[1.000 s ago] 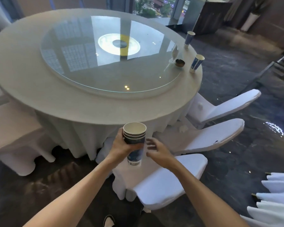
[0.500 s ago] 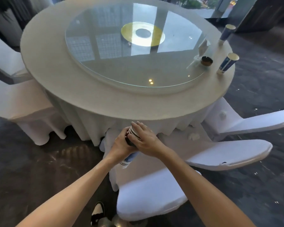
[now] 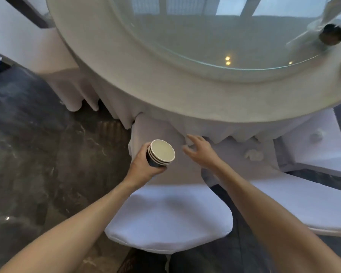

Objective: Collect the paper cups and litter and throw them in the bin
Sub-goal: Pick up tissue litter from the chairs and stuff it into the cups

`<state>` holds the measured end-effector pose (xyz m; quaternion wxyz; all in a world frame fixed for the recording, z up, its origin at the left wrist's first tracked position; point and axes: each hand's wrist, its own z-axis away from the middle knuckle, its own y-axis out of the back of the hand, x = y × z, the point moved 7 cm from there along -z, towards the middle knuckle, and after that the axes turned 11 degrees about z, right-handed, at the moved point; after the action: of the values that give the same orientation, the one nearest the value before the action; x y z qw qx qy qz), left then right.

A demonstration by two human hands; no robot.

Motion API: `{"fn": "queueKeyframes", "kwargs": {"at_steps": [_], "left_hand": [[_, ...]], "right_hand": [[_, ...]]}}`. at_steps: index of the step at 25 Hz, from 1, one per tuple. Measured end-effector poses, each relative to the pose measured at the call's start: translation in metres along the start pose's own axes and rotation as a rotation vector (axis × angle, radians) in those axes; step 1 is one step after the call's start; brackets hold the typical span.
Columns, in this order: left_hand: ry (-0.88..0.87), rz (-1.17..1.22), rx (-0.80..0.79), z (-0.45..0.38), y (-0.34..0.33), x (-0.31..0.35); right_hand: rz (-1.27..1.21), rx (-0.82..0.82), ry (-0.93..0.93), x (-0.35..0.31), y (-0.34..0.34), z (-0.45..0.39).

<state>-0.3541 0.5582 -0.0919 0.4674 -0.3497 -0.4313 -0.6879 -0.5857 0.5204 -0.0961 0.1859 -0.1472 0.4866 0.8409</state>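
Note:
My left hand (image 3: pixel 142 166) grips a stack of nested paper cups (image 3: pixel 161 153), white inside with a dark blue wall, held just below the table's front edge. My right hand (image 3: pixel 200 152) hovers a little to the right of the stack, fingers spread and holding nothing. On the glass turntable (image 3: pixel 205 36) at the far right lies a small dark round item (image 3: pixel 332 34) beside a clear wrapper (image 3: pixel 307 34). No bin is in view.
The round table (image 3: pixel 165 83) with its white cloth fills the top of the view. A white-covered chair (image 3: pixel 169 219) stands directly below my hands, with more chairs to the right (image 3: pixel 313 203) and left (image 3: pixel 53 62). Dark marble floor (image 3: pixel 37 154) lies to the left.
My right hand has come off the top of the cup stack and moved right, fingers now spread. My view has moved closer to the table and tipped downward.

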Motion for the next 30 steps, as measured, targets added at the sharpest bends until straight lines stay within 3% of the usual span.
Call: {"fn": "queueKeyframes", "kwargs": {"at_steps": [10, 15, 20, 25, 30], "left_hand": [[0.106, -0.009, -0.007, -0.089, -0.04, -0.108], [0.128, -0.003, -0.03, -0.123, -0.055, -0.151], [0.173, 0.0, -0.033, -0.122, -0.053, -0.167], [0.185, -0.034, -0.071, -0.112, -0.049, -0.143], [0.104, -0.043, -0.138, -0.087, -0.053, -0.067]], "right_hand": [[0.376, -0.346, -0.044, 0.099, -0.144, -0.136], [0.443, -0.326, -0.031, 0.126, -0.206, -0.177], [0.464, -0.325, -0.055, 0.139, -0.246, -0.166], [0.224, -0.243, -0.159, 0.118, -0.2, -0.139], [-0.153, 0.116, -0.205, 0.059, -0.071, -0.085]]}}
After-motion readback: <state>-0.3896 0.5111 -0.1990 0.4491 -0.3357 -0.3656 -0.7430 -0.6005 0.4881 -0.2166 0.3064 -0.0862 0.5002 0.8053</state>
